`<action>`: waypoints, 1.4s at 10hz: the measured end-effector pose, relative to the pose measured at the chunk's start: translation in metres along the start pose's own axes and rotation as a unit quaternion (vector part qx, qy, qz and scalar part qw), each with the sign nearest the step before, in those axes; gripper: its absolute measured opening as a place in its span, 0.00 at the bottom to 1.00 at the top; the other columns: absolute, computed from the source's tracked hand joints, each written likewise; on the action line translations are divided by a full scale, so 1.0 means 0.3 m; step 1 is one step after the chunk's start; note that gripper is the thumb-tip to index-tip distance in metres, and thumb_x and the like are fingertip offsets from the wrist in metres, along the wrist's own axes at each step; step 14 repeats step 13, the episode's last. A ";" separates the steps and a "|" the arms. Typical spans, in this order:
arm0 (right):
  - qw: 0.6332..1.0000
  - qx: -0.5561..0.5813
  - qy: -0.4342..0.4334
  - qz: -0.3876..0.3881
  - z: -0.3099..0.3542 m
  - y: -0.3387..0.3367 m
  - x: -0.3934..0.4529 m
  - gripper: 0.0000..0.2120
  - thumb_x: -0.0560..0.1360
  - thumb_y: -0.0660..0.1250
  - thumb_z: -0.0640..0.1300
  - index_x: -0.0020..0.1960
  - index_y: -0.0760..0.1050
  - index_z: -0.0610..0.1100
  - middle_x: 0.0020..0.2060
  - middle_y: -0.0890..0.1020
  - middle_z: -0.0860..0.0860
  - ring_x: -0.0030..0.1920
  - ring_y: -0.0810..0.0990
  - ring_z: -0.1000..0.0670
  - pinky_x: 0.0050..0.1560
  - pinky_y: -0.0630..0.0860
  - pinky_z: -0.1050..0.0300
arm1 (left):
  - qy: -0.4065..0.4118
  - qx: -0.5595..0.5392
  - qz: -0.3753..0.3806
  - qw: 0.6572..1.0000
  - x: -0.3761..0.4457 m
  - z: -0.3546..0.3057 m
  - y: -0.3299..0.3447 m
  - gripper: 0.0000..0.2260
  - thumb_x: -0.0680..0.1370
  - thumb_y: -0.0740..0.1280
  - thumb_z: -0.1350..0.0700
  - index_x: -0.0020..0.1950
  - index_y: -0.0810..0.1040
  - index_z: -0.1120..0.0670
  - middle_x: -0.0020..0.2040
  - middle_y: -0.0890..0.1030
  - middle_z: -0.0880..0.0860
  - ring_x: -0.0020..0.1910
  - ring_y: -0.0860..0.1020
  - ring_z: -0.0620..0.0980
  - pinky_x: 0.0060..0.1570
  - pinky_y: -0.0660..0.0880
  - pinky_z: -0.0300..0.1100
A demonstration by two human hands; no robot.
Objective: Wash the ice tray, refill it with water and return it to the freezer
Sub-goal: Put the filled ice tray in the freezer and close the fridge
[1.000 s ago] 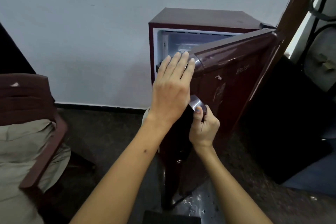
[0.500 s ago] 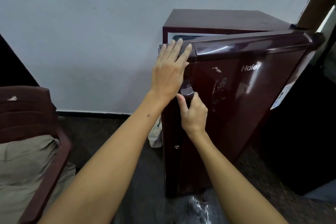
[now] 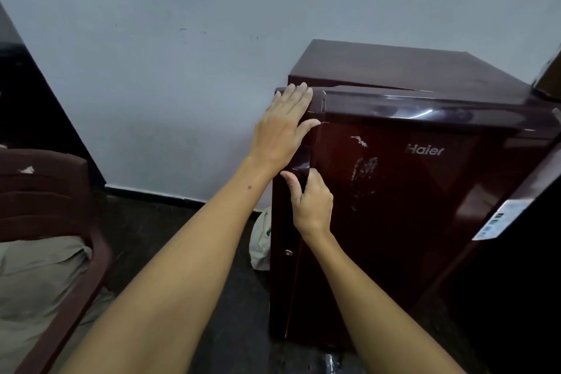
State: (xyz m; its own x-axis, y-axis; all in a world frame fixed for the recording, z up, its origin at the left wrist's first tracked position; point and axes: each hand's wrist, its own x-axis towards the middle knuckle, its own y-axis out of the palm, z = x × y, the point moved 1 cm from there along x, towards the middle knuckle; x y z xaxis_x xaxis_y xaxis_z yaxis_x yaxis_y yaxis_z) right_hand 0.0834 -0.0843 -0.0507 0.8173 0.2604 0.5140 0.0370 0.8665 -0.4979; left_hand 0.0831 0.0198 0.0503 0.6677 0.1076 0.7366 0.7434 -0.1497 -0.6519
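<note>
A small maroon fridge (image 3: 409, 209) stands against the pale wall, its door now flat against the cabinet with no gap showing. My left hand (image 3: 283, 127) lies flat with fingers spread on the door's top left corner. Just below it, my right hand (image 3: 309, 200) curls around the dark door handle (image 3: 300, 161) on the left edge. The ice tray is out of sight.
A brown wooden chair (image 3: 51, 222) with a grey-green cushion (image 3: 33, 279) sits at the left. A pale bundle of cloth (image 3: 261, 240) lies on the dark floor beside the fridge. A wet patch (image 3: 329, 363) glistens below the door. Dark furniture (image 3: 522, 282) crowds the right.
The fridge door swung from wide open to closed under both hands. The lit interior is no longer visible.
</note>
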 end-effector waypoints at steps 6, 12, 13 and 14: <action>0.996 0.028 -0.016 -0.081 -0.064 0.147 0.119 0.32 0.76 0.50 0.67 0.45 0.72 0.38 0.34 0.70 0.54 0.32 0.69 0.55 0.34 0.65 0.60 | 0.039 0.001 -0.083 0.996 0.119 0.118 0.161 0.24 0.77 0.61 0.46 0.69 0.72 0.59 0.69 0.74 0.57 0.70 0.70 0.56 0.71 0.62 0.48; 0.993 -0.121 -0.011 0.003 -0.046 0.061 0.126 0.27 0.74 0.47 0.68 0.38 0.65 0.44 0.26 0.70 0.54 0.28 0.75 0.46 0.30 0.66 0.55 | -0.059 -0.137 -0.008 0.989 0.110 0.054 0.086 0.21 0.79 0.65 0.54 0.71 0.69 0.57 0.74 0.66 0.55 0.76 0.59 0.53 0.75 0.53 0.47; 0.992 -0.125 0.012 -0.028 -0.058 0.011 0.111 0.34 0.75 0.45 0.71 0.37 0.71 0.42 0.27 0.77 0.51 0.31 0.79 0.45 0.33 0.73 0.52 | -0.099 -0.183 -0.029 0.978 0.055 0.017 0.047 0.16 0.79 0.63 0.57 0.67 0.75 0.57 0.71 0.72 0.56 0.73 0.65 0.53 0.72 0.57 0.46; 0.992 -0.125 0.012 -0.028 -0.058 0.011 0.111 0.34 0.75 0.45 0.71 0.37 0.71 0.42 0.27 0.77 0.51 0.31 0.79 0.45 0.33 0.73 0.52 | -0.099 -0.183 -0.029 0.978 0.055 0.017 0.047 0.16 0.79 0.63 0.57 0.67 0.75 0.57 0.71 0.72 0.56 0.73 0.65 0.53 0.72 0.57 0.46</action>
